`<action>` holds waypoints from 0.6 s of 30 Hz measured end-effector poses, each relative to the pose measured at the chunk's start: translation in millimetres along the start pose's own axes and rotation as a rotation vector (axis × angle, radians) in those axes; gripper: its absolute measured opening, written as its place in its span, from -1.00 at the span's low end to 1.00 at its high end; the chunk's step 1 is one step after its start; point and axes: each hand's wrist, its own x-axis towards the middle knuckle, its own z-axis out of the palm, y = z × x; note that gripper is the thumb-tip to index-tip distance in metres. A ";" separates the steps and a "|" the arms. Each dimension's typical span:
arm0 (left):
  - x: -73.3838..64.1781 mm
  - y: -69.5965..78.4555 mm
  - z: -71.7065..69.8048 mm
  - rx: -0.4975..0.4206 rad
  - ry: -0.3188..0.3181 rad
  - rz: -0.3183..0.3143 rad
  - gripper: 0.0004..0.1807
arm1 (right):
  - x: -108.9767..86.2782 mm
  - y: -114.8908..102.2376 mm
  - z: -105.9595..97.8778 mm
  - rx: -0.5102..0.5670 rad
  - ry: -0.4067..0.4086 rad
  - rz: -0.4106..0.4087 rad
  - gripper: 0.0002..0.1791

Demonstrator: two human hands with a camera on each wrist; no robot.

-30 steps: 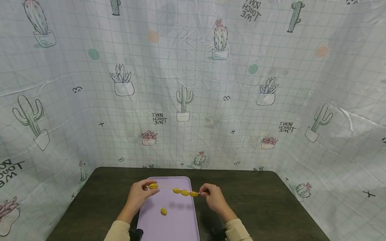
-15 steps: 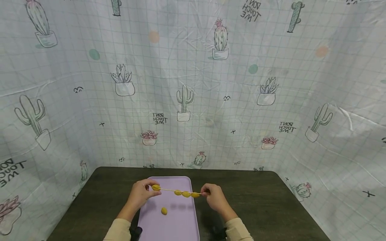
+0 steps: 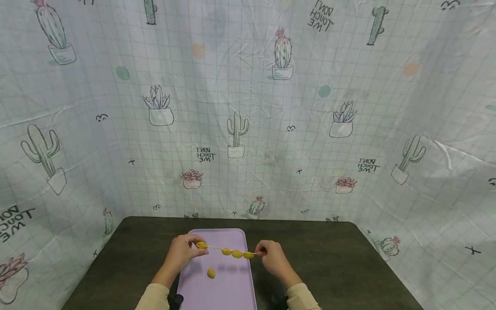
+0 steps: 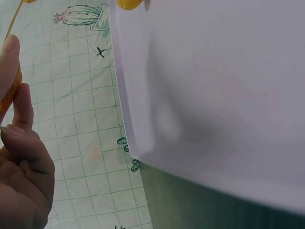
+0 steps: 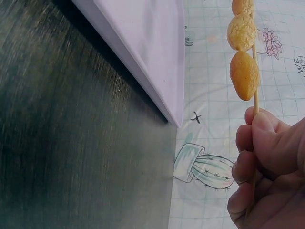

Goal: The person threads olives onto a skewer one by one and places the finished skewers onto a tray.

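My right hand (image 3: 273, 257) grips one end of a thin wooden skewer (image 5: 256, 106), its fingers curled round the stick. Three yellow oval pieces like small potatoes sit along the skewer near that hand; the closest is a smooth golden piece (image 5: 244, 75). At the other end my left hand (image 3: 181, 255) pinches another yellow piece (image 3: 201, 245) between thumb and fingers. The stick spans level between both hands, above a lilac tray (image 3: 221, 295). One loose yellow piece (image 3: 211, 273) lies on the tray. Whether the stick's tip passes through the pinched piece is hidden by my fingers.
The tray rests on a dark wooden table (image 3: 329, 267). Behind and at both sides hangs a pale gridded curtain (image 3: 263, 150) printed with cacti. A black wrist-worn device (image 3: 176, 301) shows at my left sleeve.
Both hands keep their hold on the skewer and the pinched piece. The left hand has shifted slightly to the right, bringing its piece a little closer to the others.
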 end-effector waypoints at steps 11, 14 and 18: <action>-1.5 -8.5 -2.2 -0.280 -0.069 -0.130 -0.69 | -1.5 0.3 5.3 0.031 0.014 0.059 -0.77; -2.0 -11.2 -2.9 -0.335 -0.077 -0.143 -0.69 | -1.1 1.2 6.7 0.030 0.025 0.060 -0.76; -1.5 -11.9 -2.1 -0.351 -0.070 -0.146 -0.69 | 0.6 2.1 9.5 0.029 0.032 0.062 -0.75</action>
